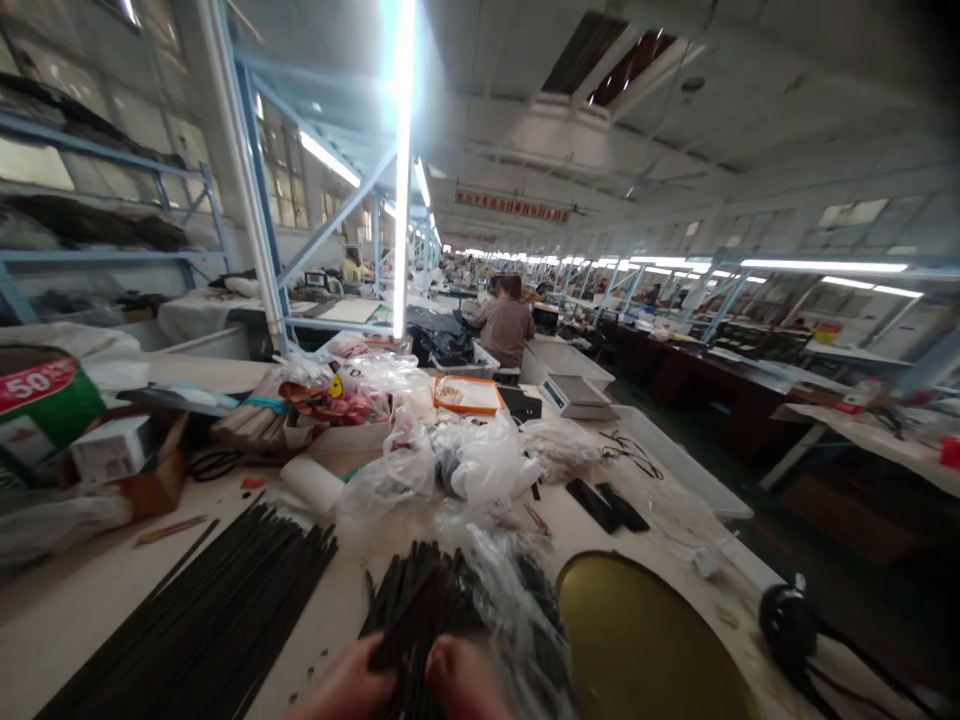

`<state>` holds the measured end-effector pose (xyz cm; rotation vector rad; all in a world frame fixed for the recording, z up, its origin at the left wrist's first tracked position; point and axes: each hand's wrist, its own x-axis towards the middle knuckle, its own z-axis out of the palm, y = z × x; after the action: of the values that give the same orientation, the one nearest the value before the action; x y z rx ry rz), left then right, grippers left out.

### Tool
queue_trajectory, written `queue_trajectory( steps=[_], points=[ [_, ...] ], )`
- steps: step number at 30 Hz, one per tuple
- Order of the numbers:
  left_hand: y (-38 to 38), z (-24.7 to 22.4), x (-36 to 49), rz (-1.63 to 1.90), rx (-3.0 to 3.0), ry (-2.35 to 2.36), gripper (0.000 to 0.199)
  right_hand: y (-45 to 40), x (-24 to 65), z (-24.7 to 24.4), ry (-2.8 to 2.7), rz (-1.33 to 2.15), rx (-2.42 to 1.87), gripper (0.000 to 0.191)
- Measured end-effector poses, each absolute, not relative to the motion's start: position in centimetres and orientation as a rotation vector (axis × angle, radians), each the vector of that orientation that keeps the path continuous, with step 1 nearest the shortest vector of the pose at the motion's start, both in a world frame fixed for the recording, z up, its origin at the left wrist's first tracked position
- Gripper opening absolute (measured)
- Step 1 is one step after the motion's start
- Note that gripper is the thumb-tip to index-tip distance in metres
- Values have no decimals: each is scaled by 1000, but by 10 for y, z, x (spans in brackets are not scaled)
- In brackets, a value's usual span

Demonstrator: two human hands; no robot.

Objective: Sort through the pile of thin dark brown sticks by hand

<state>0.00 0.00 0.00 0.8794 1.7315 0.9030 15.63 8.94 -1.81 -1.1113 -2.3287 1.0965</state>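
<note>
Long thin black strips [420, 590] lie bunched at the near middle of the table. My left hand [351, 684] is closed on the left side of this bunch, with its thumb and fingers against the strips. On the other side, my right hand [466, 676] is also closed around the strips, somewhat smeared by motion. A crumpled clear plastic bag [517, 590] rests against the bunch, just right of my right hand, with more black strips partly under it. A larger stack of black strips [202, 610] lies flat to the left.
A round olive-gold disc [645, 640] sits at the right, near a black corded object [787, 620]. Plastic bags [480, 455], black flat pieces [600, 505], a white roll [311, 485] and a scale [576, 395] lie beyond. A person [508, 325] sits farther back.
</note>
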Motion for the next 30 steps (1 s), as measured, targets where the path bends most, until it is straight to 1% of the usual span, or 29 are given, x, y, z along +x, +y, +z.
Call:
queue_trajectory(
  steps=[2,3,6,9,12,14,17,19,22,25,27,30],
  points=[
    [17,-4,-10,1070,778,1632,36,81,154,-31,-2435,1138,-1131,33],
    [27,-7,-14,1075,703,1669,39,76,152,-35,-2521,1152,-1095,35],
    [64,-19,-23,1203,498,1619,37,63,147,-36,-2739,1180,-999,34],
    [91,-38,-29,1259,431,1626,31,54,147,-31,-2769,1228,-1050,30],
    [98,-51,-40,1312,410,1622,29,48,153,-32,-2745,1273,-1063,33],
    [91,-51,-48,1326,411,1618,31,46,159,-35,-2745,1292,-1053,32],
    [68,-37,-52,1315,451,1623,34,49,166,-38,-2678,1329,-1007,28],
    [48,-19,-43,1293,515,1598,39,57,168,-37,-2507,1368,-982,26],
    [13,11,-14,1177,589,1513,46,74,167,-26,-2108,1523,-992,34],
    [-19,35,17,1054,619,1412,45,84,167,-8,-1690,1750,-1018,46],
    [-34,44,30,1046,632,1382,43,80,168,4,-1511,1849,-987,44],
    [-49,51,37,1067,596,1389,46,62,169,17,-1417,1992,-955,42]
  ],
)
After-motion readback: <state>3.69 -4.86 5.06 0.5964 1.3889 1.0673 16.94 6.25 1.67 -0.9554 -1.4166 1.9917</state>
